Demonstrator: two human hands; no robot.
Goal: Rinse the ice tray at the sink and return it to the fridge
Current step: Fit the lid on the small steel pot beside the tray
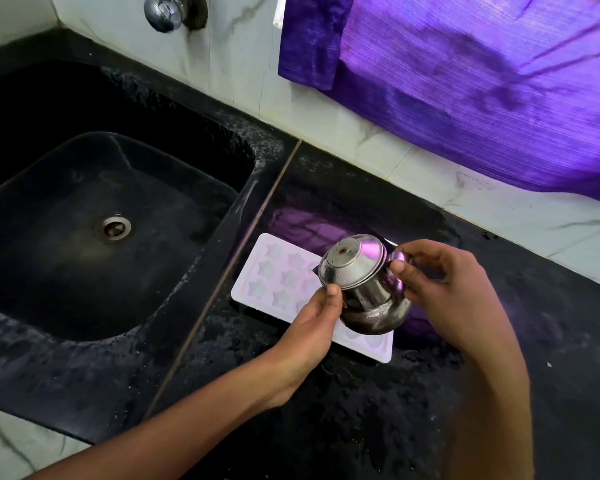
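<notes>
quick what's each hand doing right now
Left hand: holding the tilted steel pot from below, thumb on its lid rim.
Right hand: gripping the same pot's far side.

Single head-worn wide-angle view, looking forward and steeply down from close above the black bench (378, 410); sink (66, 306) at left, tiled wall (243, 81) across the top.

I see a purple cloth (482, 88) hanging against the marble wall (243, 64) above the black counter (361, 410). A chrome tap base (168, 10) sits on that wall, top left.
</notes>
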